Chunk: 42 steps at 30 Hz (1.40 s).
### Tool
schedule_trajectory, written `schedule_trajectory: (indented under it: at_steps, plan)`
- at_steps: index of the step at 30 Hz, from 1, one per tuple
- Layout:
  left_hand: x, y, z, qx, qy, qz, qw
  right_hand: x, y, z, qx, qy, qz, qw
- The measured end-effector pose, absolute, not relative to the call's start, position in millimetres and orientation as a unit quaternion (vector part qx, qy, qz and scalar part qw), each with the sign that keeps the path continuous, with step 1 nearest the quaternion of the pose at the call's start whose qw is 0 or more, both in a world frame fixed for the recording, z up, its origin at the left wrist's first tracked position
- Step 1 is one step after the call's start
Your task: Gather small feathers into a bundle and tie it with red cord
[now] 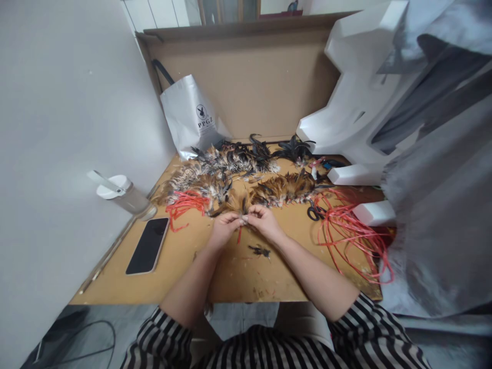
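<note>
My left hand [226, 226] and my right hand [264, 220] meet at the middle of the table, thumbs and forefingers pinched together. Between them they grip a bundle of brown feathers [236, 201] by its quill end, with the plumes pointing away from me. A short piece of red string [239, 235] hangs below the fingertips. Just beyond my right hand lies a row of brown and black feather bundles [286, 188]. A small dark feather tuft [260, 251] rests on the table nearer to me.
Cut red strings [188, 204] lie left, near a phone [148, 246] and a white lidded cup [125, 195]. Black scissors [316, 211] and a tangle of red string [346, 230] are right. More feathers [238, 156], a silver bag [192, 118] and white foam [346, 102] stand behind.
</note>
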State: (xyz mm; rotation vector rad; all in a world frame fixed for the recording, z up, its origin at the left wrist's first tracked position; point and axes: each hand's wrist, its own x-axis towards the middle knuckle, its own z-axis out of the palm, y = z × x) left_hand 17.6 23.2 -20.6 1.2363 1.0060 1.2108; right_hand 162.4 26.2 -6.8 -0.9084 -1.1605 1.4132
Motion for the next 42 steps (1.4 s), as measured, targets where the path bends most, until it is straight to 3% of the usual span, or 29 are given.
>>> schedule_trajectory:
  at_steps: [11, 19, 31, 42]
  plan:
    - [18, 23, -25, 0.509, 0.415, 0.514, 0.552, 157, 23, -6, -0.377, -0.467, 0.597, 0.533]
    - [18, 20, -11, 0.446, 0.419, 0.532, 0.586, 162, 29, -12, -0.409, -0.531, 0.531, 0.519]
    - [18, 29, -30, 0.409, 0.444, 0.56, 0.567, 155, 28, -15, -0.397, -0.409, 0.65, 0.503]
    - [22, 24, -20, 0.377, 0.424, 0.571, 0.593, 153, 25, -11, -0.403, -0.377, 0.667, 0.501]
